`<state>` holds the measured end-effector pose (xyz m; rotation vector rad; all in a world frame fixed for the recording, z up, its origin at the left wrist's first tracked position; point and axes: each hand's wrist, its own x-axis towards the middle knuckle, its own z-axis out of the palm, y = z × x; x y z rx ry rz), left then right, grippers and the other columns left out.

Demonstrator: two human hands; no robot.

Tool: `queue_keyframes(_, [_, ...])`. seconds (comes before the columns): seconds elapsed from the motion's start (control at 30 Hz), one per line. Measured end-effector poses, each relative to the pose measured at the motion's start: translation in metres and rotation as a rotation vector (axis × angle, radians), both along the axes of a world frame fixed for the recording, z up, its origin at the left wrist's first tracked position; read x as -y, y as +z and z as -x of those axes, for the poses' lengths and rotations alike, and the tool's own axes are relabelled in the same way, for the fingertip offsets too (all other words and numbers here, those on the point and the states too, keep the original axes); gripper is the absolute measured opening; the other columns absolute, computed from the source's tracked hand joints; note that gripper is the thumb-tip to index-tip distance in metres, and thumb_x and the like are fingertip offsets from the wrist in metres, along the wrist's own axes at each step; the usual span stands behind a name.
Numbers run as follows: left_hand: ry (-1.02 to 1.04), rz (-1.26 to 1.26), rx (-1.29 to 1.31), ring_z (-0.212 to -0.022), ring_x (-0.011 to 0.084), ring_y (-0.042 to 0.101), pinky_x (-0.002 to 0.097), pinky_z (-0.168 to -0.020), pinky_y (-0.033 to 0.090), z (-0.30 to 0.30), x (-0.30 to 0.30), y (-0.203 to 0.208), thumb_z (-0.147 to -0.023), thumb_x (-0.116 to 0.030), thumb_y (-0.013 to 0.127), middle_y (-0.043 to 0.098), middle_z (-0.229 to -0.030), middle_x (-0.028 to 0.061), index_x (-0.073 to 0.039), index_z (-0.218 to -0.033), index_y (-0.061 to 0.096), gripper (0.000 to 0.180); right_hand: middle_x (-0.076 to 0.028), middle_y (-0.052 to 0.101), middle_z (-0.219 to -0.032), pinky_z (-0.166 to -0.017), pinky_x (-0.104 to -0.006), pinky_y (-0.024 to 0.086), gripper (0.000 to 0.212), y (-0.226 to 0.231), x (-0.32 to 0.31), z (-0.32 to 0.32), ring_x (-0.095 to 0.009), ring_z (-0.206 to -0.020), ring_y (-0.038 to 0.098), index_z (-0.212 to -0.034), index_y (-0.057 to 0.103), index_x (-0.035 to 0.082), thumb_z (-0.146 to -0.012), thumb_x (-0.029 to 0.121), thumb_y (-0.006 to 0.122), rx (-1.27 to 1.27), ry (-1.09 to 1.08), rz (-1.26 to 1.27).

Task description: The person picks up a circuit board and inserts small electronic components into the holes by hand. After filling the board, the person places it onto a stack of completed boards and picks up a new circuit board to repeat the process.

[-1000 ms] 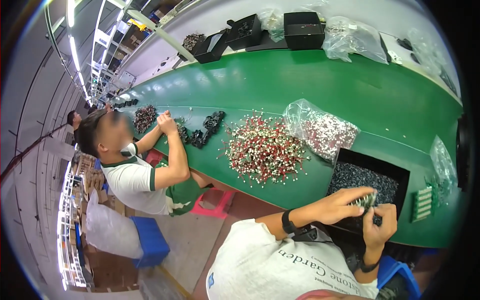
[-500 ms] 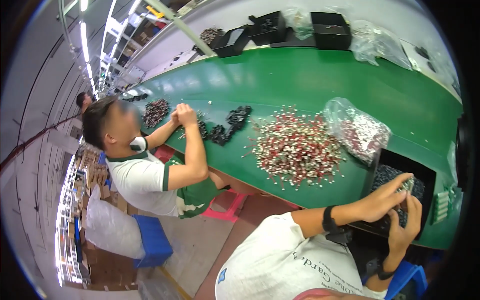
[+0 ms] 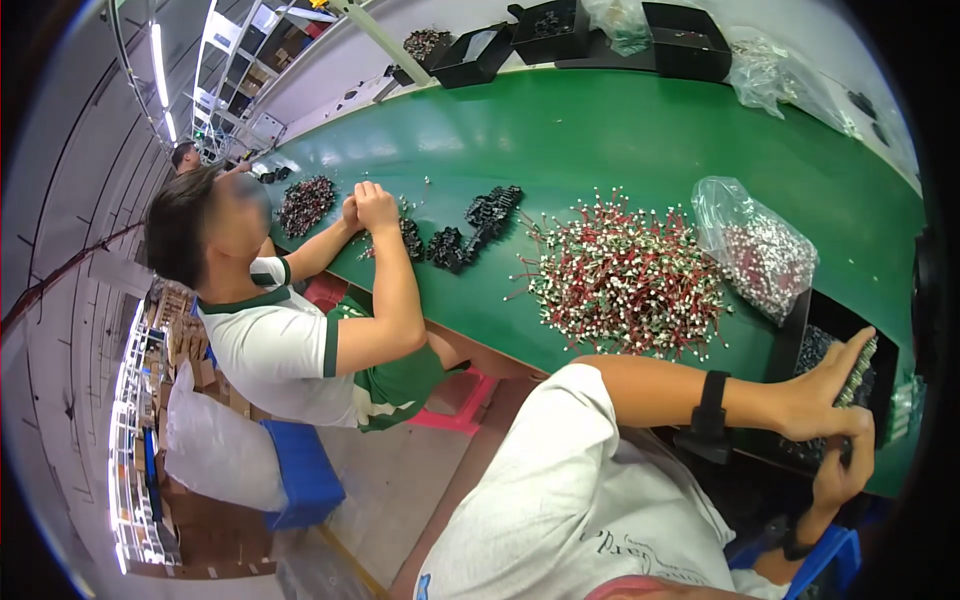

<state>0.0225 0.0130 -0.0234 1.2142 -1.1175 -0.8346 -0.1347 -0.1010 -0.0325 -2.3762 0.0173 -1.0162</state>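
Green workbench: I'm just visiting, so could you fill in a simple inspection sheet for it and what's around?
Surface: glossy green bench top, carrying several heaps.
Things in use: narrow green strip of small parts; black rectangular tray of small dark pieces.
Clutter: clear plastic bag of whitish and red pieces; clustered black parts.
Hands: left hand holds the strip over the tray; right hand is just below, contact unclear.
Cables: heap of thin red wires with white ends.
Surroundings: co-worker in a white shirt with green trim; pink plastic stool; blue plastic bin.
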Motion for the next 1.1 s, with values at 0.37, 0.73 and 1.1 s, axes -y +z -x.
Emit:
queue_keyframes(0.37, [-0.080, 0.149, 0.084, -0.129, 0.0425, 0.042, 0.0435, -0.108, 0.040, 0.003, 0.016, -0.021, -0.069, -0.037, 0.079, 0.031, -0.138, 0.0302, 0.007, -0.150, 0.007, 0.117, -0.014, 0.046, -0.082, -0.071, -0.0338, 0.035, 0.020, 0.004, 0.009, 0.011, -0.026, -0.076, 0.043, -0.088, 0.051, -0.006, -0.090, 0.011, 0.063, -0.078, 0.070, -0.083])
queue_keyframes(0.73, [-0.044, 0.014, -0.064, -0.141, 0.0443, 0.033, 0.0426, -0.117, 0.030, -0.002, 0.007, -0.008, -0.086, -0.041, 0.067, 0.028, -0.149, 0.0372, 0.013, -0.151, 0.008, 0.103, -0.020, 0.056, -0.122, -0.103, -0.0340, 0.039, 0.025, -0.026, 0.039, 0.042, -0.028, -0.116, 0.054, -0.121, 0.053, -0.010, -0.096, -0.005, 0.052, -0.134, 0.166, -0.440])
queue_keyframes(1.1, [0.103, 0.050, 0.074, -0.141, 0.0455, 0.033, 0.0454, -0.117, 0.029, 0.002, 0.002, -0.009, -0.090, -0.033, 0.057, 0.029, -0.148, 0.0372, 0.012, -0.150, 0.011, 0.088, -0.019, 0.066, -0.097, -0.084, -0.0354, 0.049, 0.024, -0.002, 0.002, 0.004, -0.030, -0.089, 0.064, -0.103, 0.061, -0.008, -0.081, -0.008, 0.070, -0.212, 0.027, -0.229])
